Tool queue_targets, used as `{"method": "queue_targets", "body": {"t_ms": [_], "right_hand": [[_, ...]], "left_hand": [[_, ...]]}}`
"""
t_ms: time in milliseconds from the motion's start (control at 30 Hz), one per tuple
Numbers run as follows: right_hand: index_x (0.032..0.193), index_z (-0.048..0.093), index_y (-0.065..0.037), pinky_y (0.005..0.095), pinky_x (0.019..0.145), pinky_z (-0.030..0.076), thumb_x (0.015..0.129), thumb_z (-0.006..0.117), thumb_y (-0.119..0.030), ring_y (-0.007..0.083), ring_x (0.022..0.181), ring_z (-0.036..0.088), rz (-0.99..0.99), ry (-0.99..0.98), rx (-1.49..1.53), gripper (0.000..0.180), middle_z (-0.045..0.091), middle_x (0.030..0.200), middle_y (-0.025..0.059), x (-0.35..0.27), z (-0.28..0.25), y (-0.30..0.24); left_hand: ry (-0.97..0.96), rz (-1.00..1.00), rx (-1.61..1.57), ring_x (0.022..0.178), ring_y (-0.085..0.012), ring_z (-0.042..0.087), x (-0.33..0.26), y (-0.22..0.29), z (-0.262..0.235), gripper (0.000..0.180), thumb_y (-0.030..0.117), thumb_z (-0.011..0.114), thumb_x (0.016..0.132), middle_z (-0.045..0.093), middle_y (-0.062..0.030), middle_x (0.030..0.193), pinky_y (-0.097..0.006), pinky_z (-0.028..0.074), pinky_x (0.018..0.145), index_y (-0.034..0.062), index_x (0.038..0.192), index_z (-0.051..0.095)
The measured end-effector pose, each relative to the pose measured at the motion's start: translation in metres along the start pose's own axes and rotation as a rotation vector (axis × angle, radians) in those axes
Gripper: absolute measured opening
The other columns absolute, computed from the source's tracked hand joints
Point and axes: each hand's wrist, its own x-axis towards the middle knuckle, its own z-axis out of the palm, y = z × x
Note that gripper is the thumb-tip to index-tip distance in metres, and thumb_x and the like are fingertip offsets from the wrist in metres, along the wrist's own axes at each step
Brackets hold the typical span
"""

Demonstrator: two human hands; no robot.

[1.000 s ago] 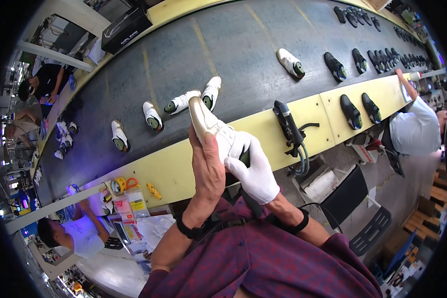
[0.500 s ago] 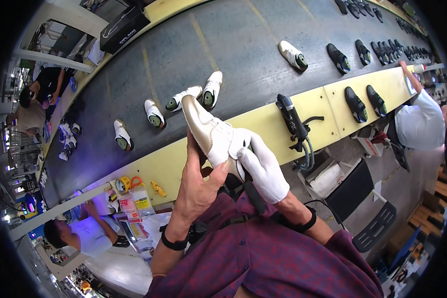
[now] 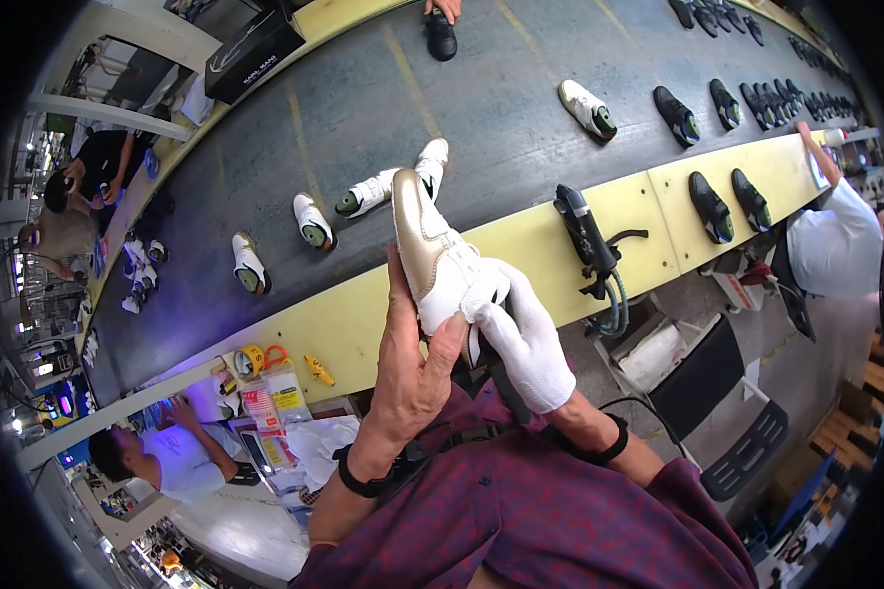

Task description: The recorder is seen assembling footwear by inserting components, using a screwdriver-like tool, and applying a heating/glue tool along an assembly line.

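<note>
A white and tan shoe (image 3: 424, 228) is held up before me, toe pointing away. My bare left hand (image 3: 411, 378) grips it along its left side, with the thumb pressed near the heel. On my right hand (image 3: 528, 346) is a white glove, and its fingers are closed on the shoe's right side near the opening. Part of the heel is hidden behind my hands. Just beyond the toe, a white shoe (image 3: 368, 194) with a green insole lies on the dark conveyor belt (image 3: 521, 137), close to another white shoe (image 3: 431, 162).
Black shoes (image 3: 709, 206) stand on the yellow ledge (image 3: 648, 221) at right, beside a black tool with hoses (image 3: 587, 236). Tape and packets (image 3: 270, 388) lie at left. Chairs (image 3: 697, 378) stand at right. Co-workers sit on both sides.
The held shoe has swung more upright, its toe shifting right and farther away. At the far edge, another person's hand has appeared on a black shoe on the belt.
</note>
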Motion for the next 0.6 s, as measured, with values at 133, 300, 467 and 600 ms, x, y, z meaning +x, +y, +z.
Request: {"method": "queue_targets", "body": {"t_ms": [133,300,467,600], "right_hand": [[0.147,0.044,0.005,0.0381,0.113,0.041,0.102,0.060,-0.016,0.0287,0.130,0.056,0.021,-0.014,0.013,0.052,0.059,0.135,0.0206,0.000,-0.001,-0.002],[0.147,0.044,0.005,0.0382,0.112,0.042,0.102,0.061,-0.016,0.0289,0.129,0.056,0.016,0.000,-0.008,0.053,0.058,0.135,0.0209,-0.002,0.003,-0.006],[0.146,0.044,0.004,0.0382,0.110,0.044,0.101,0.061,-0.016,0.0288,0.127,0.057,0.005,0.027,-0.060,0.053,0.058,0.134,0.0209,-0.002,0.005,-0.006],[0.146,0.045,0.004,0.0382,0.110,0.044,0.101,0.062,-0.016,0.0286,0.127,0.057,0.037,0.025,-0.001,0.052,0.058,0.134,0.0207,0.000,0.002,-0.004]], "left_hand": [[-0.031,0.098,0.125,0.146,-0.0424,0.044,-0.003,0.002,-0.003,0.086,0.022,0.053,0.103,0.038,-0.0343,0.158,-0.044,0.037,0.119,-0.0097,0.164,0.002],[-0.010,0.088,0.145,0.144,-0.0440,0.046,-0.002,0.011,0.000,0.083,0.018,0.051,0.101,0.039,-0.0358,0.156,-0.045,0.037,0.118,-0.0096,0.164,0.004],[0.025,0.068,0.139,0.144,-0.0434,0.047,-0.002,0.008,0.001,0.081,0.019,0.052,0.102,0.040,-0.0355,0.155,-0.044,0.038,0.118,-0.0095,0.163,0.008],[0.019,-0.001,0.049,0.143,-0.0421,0.048,-0.001,0.004,0.000,0.080,0.021,0.054,0.102,0.041,-0.0344,0.155,-0.044,0.038,0.118,-0.0096,0.163,0.012]]}}
